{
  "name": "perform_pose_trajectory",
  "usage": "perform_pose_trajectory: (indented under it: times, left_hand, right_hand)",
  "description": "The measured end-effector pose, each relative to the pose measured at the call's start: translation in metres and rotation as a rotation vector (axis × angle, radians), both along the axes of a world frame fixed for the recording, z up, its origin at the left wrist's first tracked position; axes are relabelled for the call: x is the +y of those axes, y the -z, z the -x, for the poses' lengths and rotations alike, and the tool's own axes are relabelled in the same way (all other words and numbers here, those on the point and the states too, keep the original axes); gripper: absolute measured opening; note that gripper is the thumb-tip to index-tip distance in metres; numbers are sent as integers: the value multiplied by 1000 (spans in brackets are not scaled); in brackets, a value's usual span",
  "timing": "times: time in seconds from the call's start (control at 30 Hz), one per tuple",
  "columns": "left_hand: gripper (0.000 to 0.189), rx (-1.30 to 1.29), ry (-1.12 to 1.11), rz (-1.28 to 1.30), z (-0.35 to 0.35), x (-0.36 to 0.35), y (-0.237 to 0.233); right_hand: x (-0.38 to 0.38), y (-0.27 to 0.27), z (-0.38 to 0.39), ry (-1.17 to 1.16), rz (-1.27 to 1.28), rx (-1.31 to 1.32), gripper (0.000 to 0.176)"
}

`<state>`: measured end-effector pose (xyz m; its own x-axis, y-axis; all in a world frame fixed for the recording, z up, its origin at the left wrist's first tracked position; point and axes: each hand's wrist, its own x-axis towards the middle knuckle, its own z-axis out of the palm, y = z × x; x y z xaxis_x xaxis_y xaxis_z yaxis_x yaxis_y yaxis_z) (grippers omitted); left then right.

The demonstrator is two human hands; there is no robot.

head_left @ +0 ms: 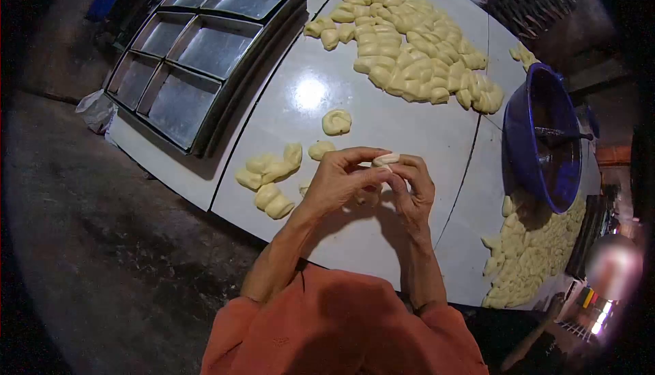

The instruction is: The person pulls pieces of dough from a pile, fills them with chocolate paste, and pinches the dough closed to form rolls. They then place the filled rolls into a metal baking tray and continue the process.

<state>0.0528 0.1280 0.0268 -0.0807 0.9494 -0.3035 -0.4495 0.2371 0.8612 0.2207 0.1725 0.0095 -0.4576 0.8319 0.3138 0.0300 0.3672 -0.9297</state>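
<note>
A small piece of pale dough (pixel 386 159) is pinched between my two hands, just above the white table (pixel 273 126). My left hand (pixel 344 178) has its thumb and fingers on the dough's left side. On the right side, my right hand (pixel 413 183) grips it with bent fingers. A round flattened dough piece (pixel 336 122) lies beyond my hands, and a smaller dough lump (pixel 321 150) sits beside my left hand. Further left are several loose dough pieces (pixel 263 169). Part of another piece under my hands is hidden.
Stacked metal trays (pixel 198 44) with rectangular compartments stand at the upper left. A large mass of dough pieces (pixel 416 48) covers the far side. At the right are a blue basin (pixel 520 126) holding a dark content and more small dough pieces (pixel 532 252).
</note>
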Motion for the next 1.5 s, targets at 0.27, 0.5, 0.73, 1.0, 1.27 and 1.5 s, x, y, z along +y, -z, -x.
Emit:
perform_pose_trajectory:
  times: [0.27,0.5,0.73,1.0,1.27,1.5]
  left_hand:
    - [23,50,19,-14,-3,-3,-4]
    - [24,123,40,-34,-8,3,5]
    - [37,185,63,79,4,4,14]
    - [41,382,-322,146,60,-44,16]
    - [31,448,-489,264,88,-118,21]
    - [55,517,-280,242,57,-122,20]
  right_hand:
    - [-3,21,24,319,28,222,23]
    - [8,6,7,261,85,-151,24]
    - [-5,-16,-7,45,35,-232,34]
    - [6,5,3,144,-153,-714,34]
    - [-40,2,50,-109,-155,-538,27]
    - [-51,19,76,-255,-84,-498,24]
